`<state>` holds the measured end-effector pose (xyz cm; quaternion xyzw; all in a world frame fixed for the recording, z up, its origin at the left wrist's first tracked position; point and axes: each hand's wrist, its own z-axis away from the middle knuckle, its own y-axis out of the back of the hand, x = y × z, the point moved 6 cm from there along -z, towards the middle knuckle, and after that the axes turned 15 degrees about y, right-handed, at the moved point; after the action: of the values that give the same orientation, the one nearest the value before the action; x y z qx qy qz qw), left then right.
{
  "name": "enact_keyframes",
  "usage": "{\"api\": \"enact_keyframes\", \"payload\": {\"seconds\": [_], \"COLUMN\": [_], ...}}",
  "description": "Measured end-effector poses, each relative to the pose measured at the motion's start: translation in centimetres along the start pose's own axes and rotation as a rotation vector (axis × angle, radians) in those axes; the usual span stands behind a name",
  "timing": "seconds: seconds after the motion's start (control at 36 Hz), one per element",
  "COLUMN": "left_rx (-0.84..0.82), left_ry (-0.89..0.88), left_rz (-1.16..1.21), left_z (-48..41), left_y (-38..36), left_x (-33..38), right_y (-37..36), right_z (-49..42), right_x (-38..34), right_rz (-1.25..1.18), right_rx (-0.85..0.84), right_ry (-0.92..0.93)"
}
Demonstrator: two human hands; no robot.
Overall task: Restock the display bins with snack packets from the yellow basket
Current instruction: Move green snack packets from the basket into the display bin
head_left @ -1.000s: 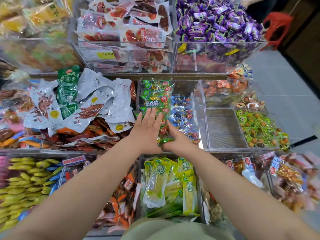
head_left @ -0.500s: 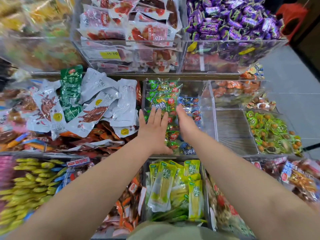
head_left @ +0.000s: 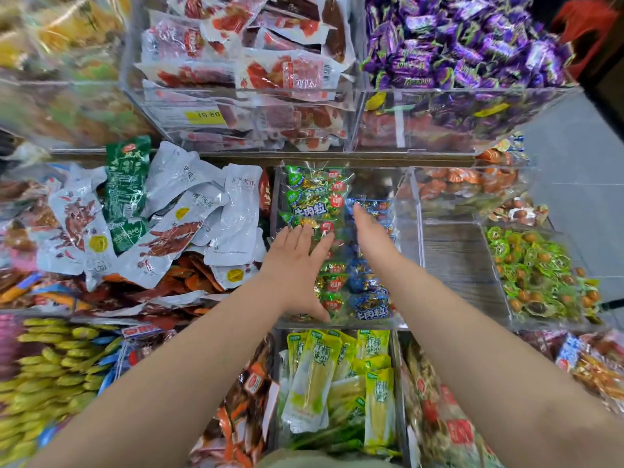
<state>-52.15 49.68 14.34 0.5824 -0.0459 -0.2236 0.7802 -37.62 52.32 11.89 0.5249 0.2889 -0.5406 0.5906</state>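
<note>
Green packets (head_left: pixel 312 204) and blue packets (head_left: pixel 369 300) in bin (head_left: pixel 414 231) seemingly being levelled: left hand (head_left: pixel 295 268), right hand (head_left: pixel 371 241) being held flat, fingers straight, gripping nothing. Colours should be kept apart, pressure light.

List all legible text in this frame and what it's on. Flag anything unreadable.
"19.80": yellow price tag on the upper clear bin front.
"牛肉粒": green packet in the middle bin.
"牛肉粒": blue packet, same bin, at the front.
Too blurred to read: the print on the silver pouches, purple candies and yellow-green packets.
</note>
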Motion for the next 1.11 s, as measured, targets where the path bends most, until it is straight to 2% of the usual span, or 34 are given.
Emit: {"api": "enact_keyframes", "payload": {"seconds": [0.06, 0.14, 0.33, 0.47, 0.61, 0.69, 0.78, 0.86, 0.92, 0.97, 1.03, 1.11], "left_rx": [0.004, 0.028, -0.003, -0.02, -0.043, -0.087, -0.091, -0.028, 0.119, 0.329, 0.439, 0.291], "left_ry": [0.01, 0.023, 0.033, 0.051, 0.057, 0.053, 0.049, 0.052, 0.039, -0.002, -0.026, -0.011], "left_rz": [-0.006, -0.022, -0.001, 0.01, -0.012, -0.02, 0.016, 0.139, 0.291, 0.542, 0.811, 1.075], "left_z": [-0.2, -0.5, -1.3, -1.9, -1.3, -0.7, 0.2, 1.8, 3.1, 5.0, 7.0, 9.2], "left_y": [0.0, -0.1, -1.1, -0.8, -0.1, 0.4, 1.3, 3.0, 4.7, 6.2, 6.5, 4.2], "left_x": [0.0, -0.2, -0.7, -0.6, -0.6, -0.7, -0.8, -0.1, 1.2, 2.9, 4.9, 8.9], "right_y": [0.4, -0.8, -3.4, -2.2, 0.9, 1.8, 2.1, 3.4, 4.4, 5.7, 7.0, 9.1], "right_z": [-1.3, -2.8, -4.5, -4.3, -3.2, -1.0, 1.4, 4.7, 7.3, 10.0, 13.0, 17.7], "right_x": [-0.6, -1.3, -2.8, -1.8, -1.3, 0.1, 1.1, 2.2, 3.1, 4.3, 6.0, 9.6], "right_rz": [-0.085, -0.218, -0.114, -0.15, -0.136, -0.234, -0.367, -0.48, -0.555, -0.586, -0.6, -0.657], "right_rx": [0.071, 0.058, -0.046, -0.116, 0.012, 0.079, 0.077, 0.154, 0.202, 0.253, 0.303, 0.43], "right_ry": [0.007, -0.08, -0.01, -0.071, 0.03, 0.015, 0.006, 0.012, 0.027, 0.031, 0.011, -0.064]}}
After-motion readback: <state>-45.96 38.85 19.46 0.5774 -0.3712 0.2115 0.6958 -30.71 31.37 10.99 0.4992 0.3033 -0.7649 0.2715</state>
